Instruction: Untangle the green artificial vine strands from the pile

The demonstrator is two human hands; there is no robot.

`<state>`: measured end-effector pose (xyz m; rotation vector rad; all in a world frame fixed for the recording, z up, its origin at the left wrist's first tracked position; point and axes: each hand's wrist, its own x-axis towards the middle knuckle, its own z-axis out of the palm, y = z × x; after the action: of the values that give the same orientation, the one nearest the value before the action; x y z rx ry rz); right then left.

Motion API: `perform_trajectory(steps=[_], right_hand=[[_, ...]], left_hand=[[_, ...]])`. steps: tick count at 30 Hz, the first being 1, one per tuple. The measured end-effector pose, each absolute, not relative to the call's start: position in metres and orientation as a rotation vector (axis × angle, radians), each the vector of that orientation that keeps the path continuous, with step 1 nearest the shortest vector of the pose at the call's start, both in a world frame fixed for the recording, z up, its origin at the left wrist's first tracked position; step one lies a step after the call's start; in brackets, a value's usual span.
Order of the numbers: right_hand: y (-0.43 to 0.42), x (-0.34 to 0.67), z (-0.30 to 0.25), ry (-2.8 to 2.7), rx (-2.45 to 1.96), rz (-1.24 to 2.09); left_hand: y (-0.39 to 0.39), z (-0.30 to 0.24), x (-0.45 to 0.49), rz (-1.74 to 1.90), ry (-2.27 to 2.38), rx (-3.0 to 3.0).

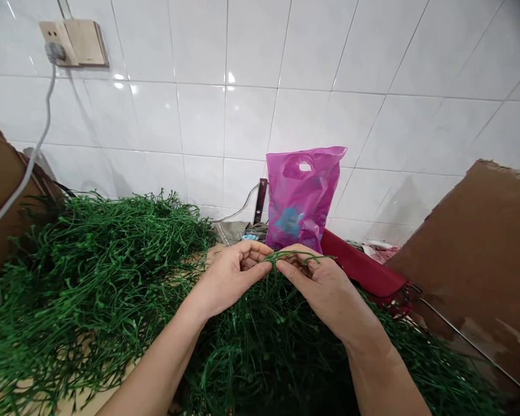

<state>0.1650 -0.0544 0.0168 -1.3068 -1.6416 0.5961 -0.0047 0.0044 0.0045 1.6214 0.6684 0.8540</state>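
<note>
My left hand [231, 278] and my right hand [316, 284] meet in front of me, fingertips close together. Both pinch a thin green sprig [295, 255], which looks like artificial foliage and arcs across the right hand's fingers. Its ends are hard to follow against the greenery below. A large heap of similar green strands [91, 271] lies to the left of my left hand. More strands [260, 352] spread beneath both forearms and hide the surface under them.
A pink plastic bag [303, 196] stands against the white tiled wall [251, 121], beside a red object [364, 268]. Brown cardboard sheets [481, 266] stand at the right and left. A grey cable [39, 156] runs down from a wall socket [73, 43].
</note>
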Motion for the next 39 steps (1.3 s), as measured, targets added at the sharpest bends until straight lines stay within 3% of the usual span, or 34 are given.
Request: perform_trajectory(steps=[7, 12, 20, 25, 33, 39], right_hand=[[-0.059, 0.171, 0.015, -1.633, -1.282, 0.668], [-0.061, 0.172, 0.018, -1.689, -1.397, 0.542], [-0.039, 0.167, 0.0, -1.469, -1.399, 0.386], [-0.022, 0.213, -0.013, -1.247, -1.435, 0.339], [-0.054, 0.202, 0.015, -1.602, -1.489, 0.581], [-0.052, 0.17, 0.012, -1.579, -1.191, 0.778]], left_hand=[[0.003, 0.008, -0.012, 0.778, 0.726, 1.876], [0.001, 0.009, -0.012, 0.719, 0.768, 2.02], [-0.001, 0.006, 0.0, 0.843, 0.714, 1.943], [-0.018, 0.024, -0.01, 0.783, 0.538, 1.824], [-0.006, 0.013, -0.005, 0.925, 0.737, 1.708], [-0.005, 0.01, -0.004, 0.909, 0.769, 1.786]])
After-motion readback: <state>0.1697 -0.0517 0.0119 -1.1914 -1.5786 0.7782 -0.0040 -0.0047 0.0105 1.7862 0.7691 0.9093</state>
